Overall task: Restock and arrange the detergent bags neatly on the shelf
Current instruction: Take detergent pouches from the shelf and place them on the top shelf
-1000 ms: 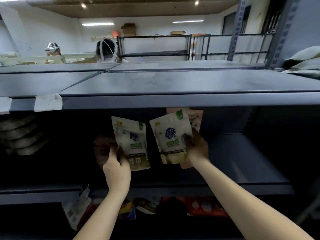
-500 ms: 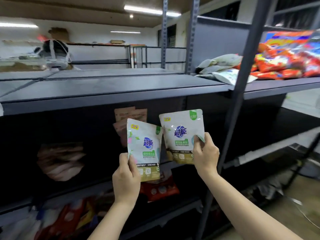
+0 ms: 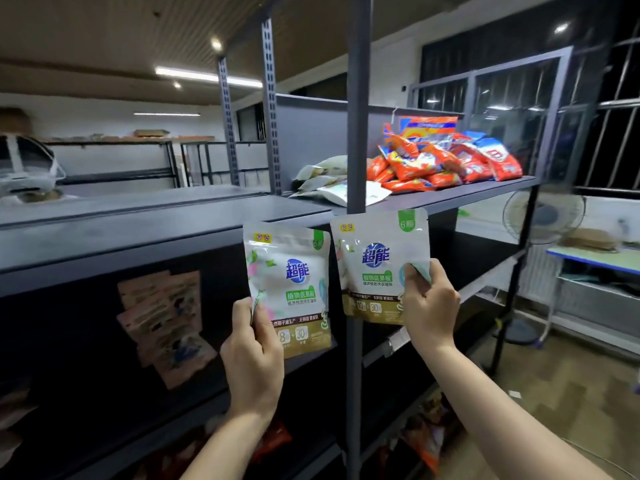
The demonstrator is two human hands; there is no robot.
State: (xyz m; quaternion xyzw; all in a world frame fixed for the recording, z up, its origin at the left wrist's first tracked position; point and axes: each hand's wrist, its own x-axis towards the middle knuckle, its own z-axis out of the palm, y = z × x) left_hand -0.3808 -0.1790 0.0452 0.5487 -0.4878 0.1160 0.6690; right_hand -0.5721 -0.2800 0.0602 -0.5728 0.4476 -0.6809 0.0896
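One white detergent pouch in each hand, held up in front of the shelving.

Left hand has its grip pinched on the lower left edge of the left pouch; right hand pinches the right edge of the right pouch. Both upright, side by side, level with the dark shelf, where the orange bags are piled.

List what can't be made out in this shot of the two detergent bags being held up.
Head view only:
- White bags on the upper shelf: partly behind the upright post.
- Pouches in the dark shelf bay: blurred, print unreadable.
- Left hand and right hand cover the held bags' lower corners.
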